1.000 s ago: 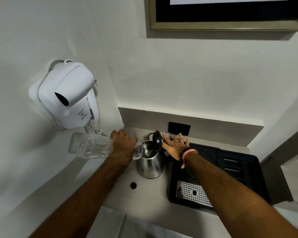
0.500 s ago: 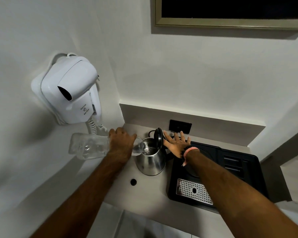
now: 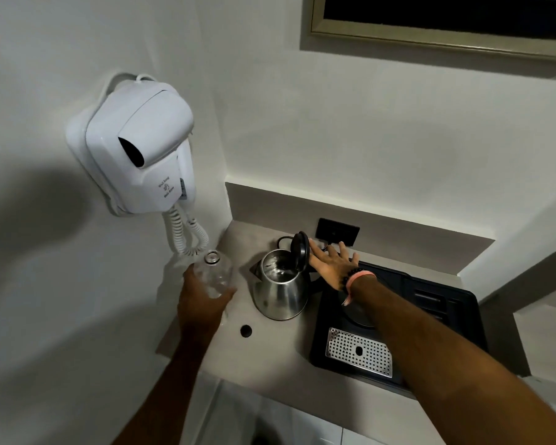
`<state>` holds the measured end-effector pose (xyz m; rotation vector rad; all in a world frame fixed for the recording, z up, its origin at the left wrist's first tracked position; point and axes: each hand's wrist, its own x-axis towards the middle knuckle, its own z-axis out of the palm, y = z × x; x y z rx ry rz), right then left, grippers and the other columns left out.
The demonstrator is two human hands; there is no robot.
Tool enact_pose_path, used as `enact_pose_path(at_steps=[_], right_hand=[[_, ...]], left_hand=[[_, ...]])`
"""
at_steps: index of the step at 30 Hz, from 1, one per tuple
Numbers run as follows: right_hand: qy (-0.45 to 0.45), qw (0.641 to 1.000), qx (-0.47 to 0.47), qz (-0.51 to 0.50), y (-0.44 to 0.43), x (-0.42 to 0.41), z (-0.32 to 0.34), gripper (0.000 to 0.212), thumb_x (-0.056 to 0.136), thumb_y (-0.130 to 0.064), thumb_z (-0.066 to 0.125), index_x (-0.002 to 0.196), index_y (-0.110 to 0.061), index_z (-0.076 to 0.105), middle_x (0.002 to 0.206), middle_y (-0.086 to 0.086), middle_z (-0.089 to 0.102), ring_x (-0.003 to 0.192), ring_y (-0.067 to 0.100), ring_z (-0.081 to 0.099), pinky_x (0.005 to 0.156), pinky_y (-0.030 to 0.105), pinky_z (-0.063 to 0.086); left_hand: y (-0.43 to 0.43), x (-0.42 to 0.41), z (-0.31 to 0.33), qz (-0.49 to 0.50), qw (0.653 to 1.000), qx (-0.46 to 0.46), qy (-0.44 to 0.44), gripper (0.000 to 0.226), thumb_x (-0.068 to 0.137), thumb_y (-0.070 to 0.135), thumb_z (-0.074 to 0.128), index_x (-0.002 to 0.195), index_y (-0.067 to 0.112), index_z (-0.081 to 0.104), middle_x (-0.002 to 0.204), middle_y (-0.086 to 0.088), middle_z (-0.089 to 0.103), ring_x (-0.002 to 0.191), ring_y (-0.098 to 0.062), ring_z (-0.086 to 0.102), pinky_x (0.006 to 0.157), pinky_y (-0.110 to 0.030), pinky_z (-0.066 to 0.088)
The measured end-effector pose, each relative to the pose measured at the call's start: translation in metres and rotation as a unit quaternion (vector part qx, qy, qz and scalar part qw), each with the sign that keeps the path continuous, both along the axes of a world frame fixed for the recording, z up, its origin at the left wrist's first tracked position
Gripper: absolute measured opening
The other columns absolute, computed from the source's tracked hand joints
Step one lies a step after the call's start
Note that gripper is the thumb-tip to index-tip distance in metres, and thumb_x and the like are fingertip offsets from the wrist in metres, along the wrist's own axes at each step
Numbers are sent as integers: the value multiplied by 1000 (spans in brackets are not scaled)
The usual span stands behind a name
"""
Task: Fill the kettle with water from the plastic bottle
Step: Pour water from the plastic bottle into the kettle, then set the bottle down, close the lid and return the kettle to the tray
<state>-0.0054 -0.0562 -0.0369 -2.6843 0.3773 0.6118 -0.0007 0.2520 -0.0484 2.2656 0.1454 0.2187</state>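
Note:
A steel kettle (image 3: 281,290) stands on the beige counter (image 3: 264,351) with its black lid (image 3: 300,251) tipped up and water showing inside. My left hand (image 3: 203,300) grips a clear, uncapped plastic bottle (image 3: 214,271), held upright just left of the kettle and apart from it. My right hand (image 3: 333,263) is spread flat with fingers apart, its fingertips against the raised lid from the right side. A pink band and dark beads sit on that wrist.
A black tray (image 3: 437,316) with a perforated metal drip plate (image 3: 360,351) lies right of the kettle. A white wall hair dryer (image 3: 135,146) with a coiled cord hangs on the left wall. A black socket (image 3: 337,232) sits behind the kettle; a small hole (image 3: 246,330) marks the counter.
The bottle was tilted sideways with its mouth over the kettle opening; my left hand has swung it upright and drawn it away to the left. My right hand stays at the lid.

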Motion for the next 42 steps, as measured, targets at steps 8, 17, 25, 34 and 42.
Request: enact_pose_path(at_steps=[8, 17, 25, 34, 42], right_hand=[[3, 1000, 11, -12, 2, -1, 2, 87, 74, -90, 1, 152, -53, -10, 169, 10, 2, 153, 37, -15, 115, 68, -11], [8, 1000, 11, -17, 4, -4, 6, 82, 80, -84, 5, 154, -50, -6, 169, 11, 4, 153, 37, -14, 117, 68, -10], [13, 1000, 7, -16, 5, -4, 7, 80, 82, -84, 6, 154, -50, -8, 169, 12, 5, 153, 38, -15, 117, 68, -10], [20, 999, 5, -28, 3, -3, 7, 82, 81, -84, 5, 154, -49, -8, 169, 11, 8, 153, 37, -15, 116, 68, -11], [20, 1000, -4, -13, 1, -1, 5, 86, 76, -87, 3, 153, -51, -9, 169, 10, 7, 153, 37, -14, 116, 68, -11]], left_hand=[[13, 7, -26, 47, 996, -74, 12, 101, 54, 38, 96, 135, 29, 36, 123, -9, 66, 108, -35, 64, 92, -44, 50], [18, -4, -45, 39, 996, -81, 27, 111, 42, 40, 100, 135, 23, 42, 123, 3, 65, 110, -20, 61, 95, -38, 52], [8, -67, -111, -129, 986, 102, -7, 31, 69, 14, 91, 93, 8, 71, 98, -9, 63, 91, -29, 62, 82, -47, 56], [-20, -52, -118, -284, 900, 330, 37, 24, 88, 3, 67, 111, 6, 71, 116, -21, 63, 109, -38, 61, 96, -43, 50], [-36, -44, -40, -228, 953, 174, -98, 18, 84, 7, 78, 101, 6, 76, 97, -14, 70, 83, -32, 69, 68, -40, 59]])
